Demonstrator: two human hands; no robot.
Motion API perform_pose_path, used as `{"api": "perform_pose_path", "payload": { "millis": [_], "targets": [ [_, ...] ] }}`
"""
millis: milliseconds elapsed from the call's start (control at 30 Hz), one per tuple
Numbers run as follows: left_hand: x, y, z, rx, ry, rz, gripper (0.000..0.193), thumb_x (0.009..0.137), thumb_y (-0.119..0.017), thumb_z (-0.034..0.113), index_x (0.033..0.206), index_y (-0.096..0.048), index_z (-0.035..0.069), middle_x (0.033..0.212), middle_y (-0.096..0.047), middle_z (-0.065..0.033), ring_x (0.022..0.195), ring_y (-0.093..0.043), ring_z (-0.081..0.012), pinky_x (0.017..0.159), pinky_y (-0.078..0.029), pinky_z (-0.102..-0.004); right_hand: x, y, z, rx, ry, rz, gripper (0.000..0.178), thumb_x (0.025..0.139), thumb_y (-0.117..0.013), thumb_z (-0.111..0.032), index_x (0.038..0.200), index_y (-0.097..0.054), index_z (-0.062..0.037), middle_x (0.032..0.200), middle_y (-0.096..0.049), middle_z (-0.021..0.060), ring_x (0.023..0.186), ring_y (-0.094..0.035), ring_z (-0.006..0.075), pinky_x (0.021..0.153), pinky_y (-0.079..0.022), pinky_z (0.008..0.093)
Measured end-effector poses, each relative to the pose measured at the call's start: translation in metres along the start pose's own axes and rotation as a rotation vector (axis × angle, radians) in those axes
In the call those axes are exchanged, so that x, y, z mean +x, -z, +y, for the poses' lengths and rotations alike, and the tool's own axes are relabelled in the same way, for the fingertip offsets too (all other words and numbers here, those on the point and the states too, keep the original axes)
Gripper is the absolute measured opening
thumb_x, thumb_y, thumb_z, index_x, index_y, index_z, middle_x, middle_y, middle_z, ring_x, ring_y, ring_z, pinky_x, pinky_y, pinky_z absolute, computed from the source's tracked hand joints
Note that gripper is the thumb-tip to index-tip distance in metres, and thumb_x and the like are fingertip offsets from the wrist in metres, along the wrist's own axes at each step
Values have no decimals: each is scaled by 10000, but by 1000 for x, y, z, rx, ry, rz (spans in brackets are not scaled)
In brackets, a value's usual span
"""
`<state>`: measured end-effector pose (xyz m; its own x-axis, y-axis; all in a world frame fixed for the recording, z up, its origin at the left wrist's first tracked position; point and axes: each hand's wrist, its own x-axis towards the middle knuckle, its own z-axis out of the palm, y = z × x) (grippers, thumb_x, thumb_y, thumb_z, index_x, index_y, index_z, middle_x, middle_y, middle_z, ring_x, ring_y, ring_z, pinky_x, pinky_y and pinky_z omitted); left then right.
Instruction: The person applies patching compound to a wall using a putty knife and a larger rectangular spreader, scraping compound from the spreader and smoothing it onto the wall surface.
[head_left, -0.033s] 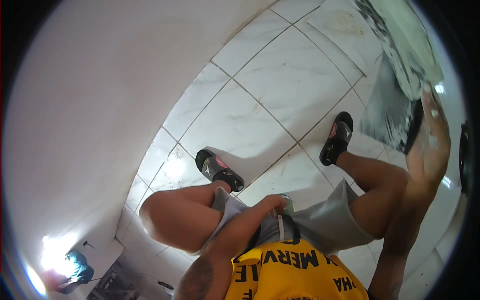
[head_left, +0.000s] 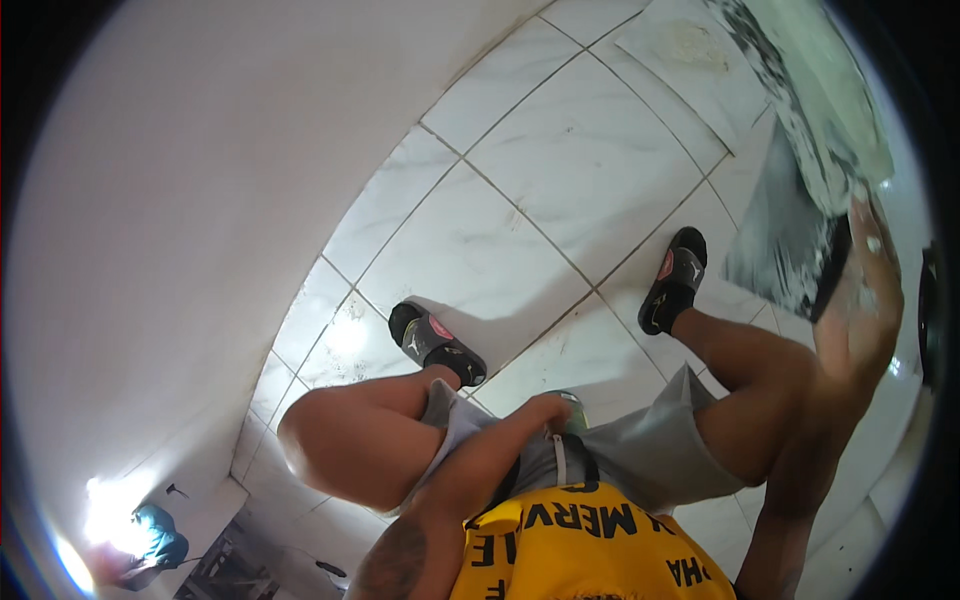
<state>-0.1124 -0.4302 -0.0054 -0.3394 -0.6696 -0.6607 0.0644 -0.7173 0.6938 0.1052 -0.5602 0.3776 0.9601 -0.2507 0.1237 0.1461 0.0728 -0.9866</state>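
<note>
My right hand (head_left: 868,290), speckled with white, grips the near edge of a grey flat plate (head_left: 780,230) at the far right. White smears streak the plate, and a thick pale-green mass of putty (head_left: 835,100) lies along its far side. Part of the plate runs out of the picture. In front of my waist, between my thighs, my left hand (head_left: 545,412) is closed on a small greenish object (head_left: 574,410) with a rounded end. My fingers and forearm hide most of that object, so its kind is unclear.
A smooth pale wall (head_left: 220,200) rises along the left. Marbled floor tiles (head_left: 520,220) bear brown marks; a loose-looking pale sheet (head_left: 690,60) lies at the upper right. My feet in dark slides (head_left: 672,280) stand apart. A bright lamp (head_left: 115,515) and another person (head_left: 155,540) are at the lower left.
The plate with the putty and my right hand have shifted very slightly right and down. Slightly more of the greenish object shows at my left hand.
</note>
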Motion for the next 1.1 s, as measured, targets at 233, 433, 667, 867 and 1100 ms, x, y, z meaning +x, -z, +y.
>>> {"api": "perform_pose_path", "payload": {
  "millis": [233, 433, 667, 867, 1100],
  "targets": [
    [37, -38, -44, -90, -114, -47, 157, 801, -569, 75, 860, -679, -20, 878, -690, -164, 849, -677, -279, 654, -553, -380, 20, -34, 27, -77, -222, 7, 409, 888, -553, -99, 1222, -474, 123, 1250, -499, 184, 1174, -440, 227, 1042, -289, 347],
    [19, -66, -31, -269, 29, 336, 186, 804, -546, 107, 868, -687, 5, 890, -685, -168, 852, -674, -298, 685, -544, -401, 79, -71, 54, 76, -427, -262, 326, 887, -536, -57, 1178, -541, 91, 1175, -574, 157, 1105, -519, 191, 991, -357, 329],
    [-33, -44, 11, -50, 11, 514, 216, 805, -551, 149, 932, -697, 54, 1007, -665, -161, 928, -655, -316, 772, -536, -414, 131, -95, 98, -68, -518, -413, 359, 861, -536, -51, 1187, -533, 99, 1173, -584, 147, 1139, -506, 184, 1043, -307, 310],
    [-7, -14, 41, -117, 63, 629, 222, 656, -693, 81, 878, -690, 63, 930, -676, -139, 894, -660, -309, 739, -539, -417, 160, -145, 97, -148, -581, -622, 374, 869, -572, -49, 1184, -503, 139, 1127, -596, 135, 1095, -524, 175, 1008, -324, 287],
    [-4, 67, 66, -83, -136, 684, 171, 617, -668, 91, 785, -655, 61, 821, -663, -146, 797, -658, -303, 675, -516, -395, 187, -181, 113, 95, -551, -738, 342, 857, -603, -54, 1147, -551, 118, 1064, -628, 112, 1003, -546, 137, 920, -384, 241]
  ]
}}
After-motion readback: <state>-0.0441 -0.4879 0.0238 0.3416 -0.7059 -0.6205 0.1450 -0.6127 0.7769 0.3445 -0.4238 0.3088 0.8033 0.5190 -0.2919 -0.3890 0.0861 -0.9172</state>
